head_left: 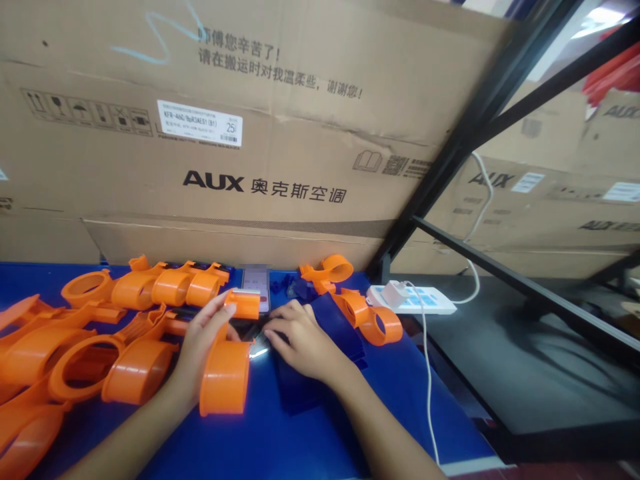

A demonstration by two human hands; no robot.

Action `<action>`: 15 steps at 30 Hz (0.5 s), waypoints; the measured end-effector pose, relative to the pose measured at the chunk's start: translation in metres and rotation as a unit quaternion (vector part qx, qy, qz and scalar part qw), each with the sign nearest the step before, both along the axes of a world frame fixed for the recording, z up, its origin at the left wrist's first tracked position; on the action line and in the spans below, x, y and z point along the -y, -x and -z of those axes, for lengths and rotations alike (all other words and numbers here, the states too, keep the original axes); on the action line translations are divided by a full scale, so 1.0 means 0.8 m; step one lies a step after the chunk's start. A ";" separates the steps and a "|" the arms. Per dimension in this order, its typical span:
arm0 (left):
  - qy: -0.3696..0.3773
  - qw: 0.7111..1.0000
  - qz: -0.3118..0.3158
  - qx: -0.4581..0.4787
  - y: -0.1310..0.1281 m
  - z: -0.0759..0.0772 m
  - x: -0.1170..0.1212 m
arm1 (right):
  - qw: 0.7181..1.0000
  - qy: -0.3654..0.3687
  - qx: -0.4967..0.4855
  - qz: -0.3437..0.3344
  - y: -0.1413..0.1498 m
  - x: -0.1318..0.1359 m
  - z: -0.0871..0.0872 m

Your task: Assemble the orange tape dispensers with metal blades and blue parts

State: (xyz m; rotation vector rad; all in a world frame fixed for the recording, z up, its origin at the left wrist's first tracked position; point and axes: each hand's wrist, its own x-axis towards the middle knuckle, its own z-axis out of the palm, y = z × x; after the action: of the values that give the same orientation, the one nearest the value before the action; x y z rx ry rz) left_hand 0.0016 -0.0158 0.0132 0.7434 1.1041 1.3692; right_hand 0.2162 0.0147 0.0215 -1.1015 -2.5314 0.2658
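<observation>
1. Gripping a glossy orange plastic piece (226, 379), the left hand (203, 337) has its thumb and fingers closed near the upper end; a wide, smooth, curved band hangs below, just left of the middle of the table (200, 447).
2. The right hand (300, 339) is half curled, palm down, fingertips beside the held piece; from where I'm standing, I can't tell whether they pinch anything.
3. Taking the hands as the clock's centre, more orange pieces (135, 373) crowd from 8 to 11 o'clock, all hoops and rounded bands with flat arms, some overlapping.
4. A few others (383, 325) sit at 1 to 2 o'clock, loops turned different ways.
5. Thin, matte, dark-blue sheets (337, 327) with straight edges lie partly beneath the right hand, fanned toward 2 o'clock.
6. A flat phone (256, 280) with a lit screen lies at 12 o'clock, close to the big cardboard box (250, 153), which stands like a wall along the far edge.
7. A white power strip (425, 299) sits at 2 o'clock; its thin white cable (426, 373) trails toward 4 o'clock along the table's slanting right edge.
8. Smooth blue surface lies open at 6 o'clock between the forearms, and at 4 o'clock beyond the right forearm; the left side is tight.
</observation>
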 end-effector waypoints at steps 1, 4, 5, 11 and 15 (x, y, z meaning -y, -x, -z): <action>0.000 1.000 0.000 -0.002 0.001 0.001 0.000 | 1.000 0.003 -0.015 0.000 -0.001 0.000 -0.002; 0.000 1.000 -0.003 -0.005 0.002 0.003 0.000 | 0.997 0.009 -0.075 0.010 -0.004 0.000 -0.010; -0.001 1.000 -0.003 -0.005 0.002 0.002 0.000 | 0.995 0.010 -0.103 0.015 -0.005 0.000 -0.012; -0.011 1.000 0.000 -0.001 -0.001 0.000 0.006 | 0.948 0.015 -0.312 0.056 -0.009 -0.006 -0.012; -0.033 0.999 0.001 0.011 -0.007 0.004 0.005 | 0.894 0.033 -0.435 0.103 -0.009 -0.010 -0.005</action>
State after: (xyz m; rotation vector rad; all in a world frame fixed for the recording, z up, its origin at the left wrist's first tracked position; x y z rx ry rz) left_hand 0.0072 -0.0202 0.0104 0.7755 1.0458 1.4134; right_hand 0.2237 0.0230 0.0256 -0.9607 -1.6067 0.6264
